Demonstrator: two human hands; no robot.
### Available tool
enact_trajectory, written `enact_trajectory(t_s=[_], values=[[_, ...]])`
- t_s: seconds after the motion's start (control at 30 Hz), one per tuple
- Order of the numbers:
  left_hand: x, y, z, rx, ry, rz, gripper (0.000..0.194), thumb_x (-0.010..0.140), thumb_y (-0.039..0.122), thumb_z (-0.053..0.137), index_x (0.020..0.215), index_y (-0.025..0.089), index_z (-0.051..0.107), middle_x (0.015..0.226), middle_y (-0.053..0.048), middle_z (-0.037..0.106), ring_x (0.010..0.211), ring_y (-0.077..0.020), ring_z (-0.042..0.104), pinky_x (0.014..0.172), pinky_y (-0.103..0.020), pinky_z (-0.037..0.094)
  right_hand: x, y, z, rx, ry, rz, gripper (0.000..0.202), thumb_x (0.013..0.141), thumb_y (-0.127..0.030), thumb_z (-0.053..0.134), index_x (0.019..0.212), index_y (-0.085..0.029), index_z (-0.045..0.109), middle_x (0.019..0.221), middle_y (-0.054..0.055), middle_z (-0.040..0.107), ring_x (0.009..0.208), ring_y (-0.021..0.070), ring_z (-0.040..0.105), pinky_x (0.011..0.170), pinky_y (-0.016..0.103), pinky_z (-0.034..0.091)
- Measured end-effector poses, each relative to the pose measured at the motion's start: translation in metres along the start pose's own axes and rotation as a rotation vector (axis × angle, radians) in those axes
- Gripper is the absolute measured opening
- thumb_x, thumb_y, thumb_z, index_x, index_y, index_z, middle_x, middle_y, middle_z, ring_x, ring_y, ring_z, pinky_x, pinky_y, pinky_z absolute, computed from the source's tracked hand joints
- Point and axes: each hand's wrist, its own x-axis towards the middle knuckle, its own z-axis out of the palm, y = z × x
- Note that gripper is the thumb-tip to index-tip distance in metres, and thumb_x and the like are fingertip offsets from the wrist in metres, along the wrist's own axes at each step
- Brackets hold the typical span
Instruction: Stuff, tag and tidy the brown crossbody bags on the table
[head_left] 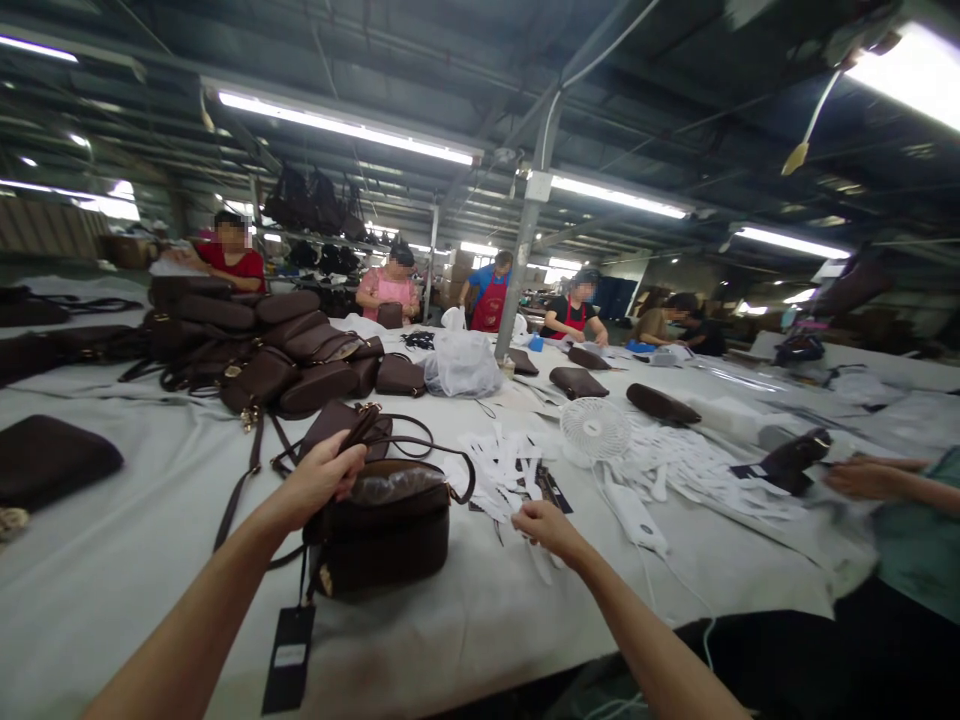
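1. Bags (255,350) lie heaped at the far left of the white table (135,560), a dark brown pile with straps trailing out; one flat pouch (52,455) sits apart near the left edge. Whether these are finished pieces cannot be told.

2. Left hand (319,480) is closed around the strap and top edge of a brown handbag (386,530), which stands upright on the table just in front of the person. Clear plastic stuffing shows in its open top, and a black hang tag (289,655) dangles from it over the table edge (so tagging looks done on this one).

3. Right hand (544,525) rests just right of the handbag, fingers curled down onto a white paper strip (540,560) at the near edge of a scatter of paper strips (502,465). It seems to pinch one, though the grip is partly hidden. By my reading the strip is picked but not yet in or on the handbag.

4. Small white fan (596,430) stands beyond the strips, its cord running toward the table edge.

5. Another person's hand (862,478) works at the far right, near more loose strips.
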Motion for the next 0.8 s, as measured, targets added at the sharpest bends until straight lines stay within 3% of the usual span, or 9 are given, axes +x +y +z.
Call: enact_trajectory(t_s=[0.17,0.33,0.43,0.63,0.8], values=[[-0.002,0.004,0.002,-0.019,-0.005,-0.014,0.029,0.073,0.039,0.060,0.074,0.021,0.038,0.058,0.010,0.040,0.040,-0.0033,0.032,0.037,-0.016,0.026,-0.039,0.008,0.014,0.236,-0.180,0.054,0.021,0.074,-0.032,0.055,0.060,-0.016,0.053,0.050,-0.003,0.049,0.045,0.0096,0.046,0.042,0.020,0.030],[-0.005,0.005,0.000,-0.041,-0.016,-0.025,0.028,0.073,0.038,0.060,0.075,0.021,0.038,0.059,0.010,0.040,0.040,-0.0026,0.031,0.037,-0.015,0.025,-0.067,0.007,0.017,0.437,-0.209,0.007,0.029,0.072,-0.046,0.056,0.081,-0.019,0.049,0.058,-0.004,0.056,0.050,0.0098,0.051,0.045,0.019,0.030],[-0.007,0.004,-0.001,-0.041,-0.017,-0.024,0.029,0.075,0.040,0.060,0.074,0.021,0.037,0.058,0.010,0.039,0.040,-0.0026,0.031,0.037,-0.015,0.026,-0.083,-0.001,0.015,0.608,-0.225,-0.054,0.040,0.071,-0.054,0.061,0.085,-0.020,0.047,0.057,-0.005,0.055,0.048,0.0091,0.049,0.045,0.019,0.029],[-0.005,0.000,-0.001,-0.061,0.031,0.009,0.025,0.075,0.039,0.057,0.079,0.020,0.039,0.061,0.009,0.046,0.039,-0.0024,0.031,0.036,-0.015,0.025,-0.100,-0.045,0.014,0.768,-0.212,-0.157,0.046,0.072,-0.061,0.066,0.079,-0.020,0.048,0.053,-0.005,0.051,0.046,0.0087,0.045,0.046,0.021,0.028],[-0.009,-0.004,-0.002,-0.102,0.068,0.034,0.025,0.077,0.039,0.054,0.084,0.018,0.042,0.081,-0.002,0.064,0.039,-0.0007,0.033,0.036,-0.016,0.028,-0.092,-0.103,0.018,0.770,-0.212,-0.253,0.043,0.073,-0.058,0.065,0.071,-0.019,0.047,0.051,-0.004,0.051,0.044,0.0082,0.043,0.045,0.021,0.026]])
